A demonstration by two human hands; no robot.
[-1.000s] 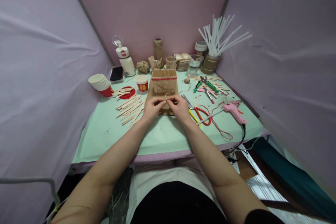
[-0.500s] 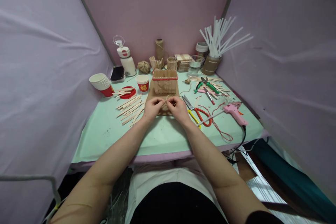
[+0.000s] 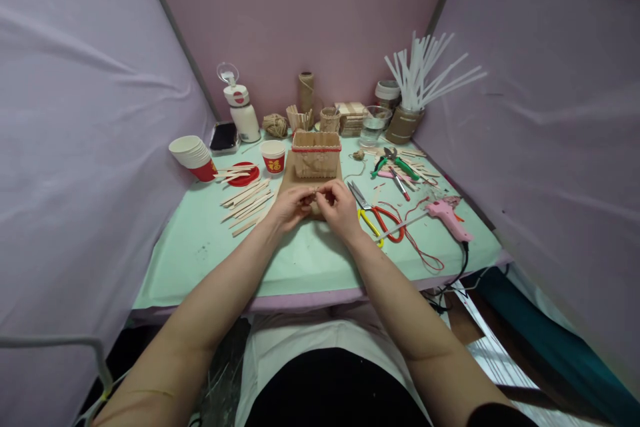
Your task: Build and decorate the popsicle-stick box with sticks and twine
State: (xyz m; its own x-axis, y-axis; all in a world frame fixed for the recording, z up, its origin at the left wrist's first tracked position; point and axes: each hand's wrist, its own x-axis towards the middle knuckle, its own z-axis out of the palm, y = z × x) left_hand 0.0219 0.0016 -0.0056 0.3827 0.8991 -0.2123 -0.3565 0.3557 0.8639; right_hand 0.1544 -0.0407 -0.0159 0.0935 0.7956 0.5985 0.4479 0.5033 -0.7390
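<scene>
My left hand (image 3: 295,205) and my right hand (image 3: 338,205) meet over a brown board (image 3: 287,181), fingertips pinched close together. Between them is a thin piece of twine, mostly hidden by the fingers. A strand of twine (image 3: 361,172) runs from a small twine ball (image 3: 359,155) toward my right hand. Just beyond my hands, on the board, stands a box made of wooden sticks (image 3: 316,163) with red cord around its rim. Scissors (image 3: 373,208) with red and yellow handles lie beside my right hand. Loose wooden sticks (image 3: 246,204) lie left of my left hand.
A pink glue gun (image 3: 449,217) with red cord (image 3: 417,250) lies at the right. Green-handled pliers (image 3: 393,159) rest on more sticks. Along the back stand a white bottle (image 3: 245,121), a glass of water (image 3: 373,128) and a pot of glue sticks (image 3: 404,124). Paper cups (image 3: 193,157) lean at left.
My fingertips have drawn closer together and the small twine loop between them no longer shows. My left hand has turned, its fingers now curled more underneath. The view has shifted slightly.
</scene>
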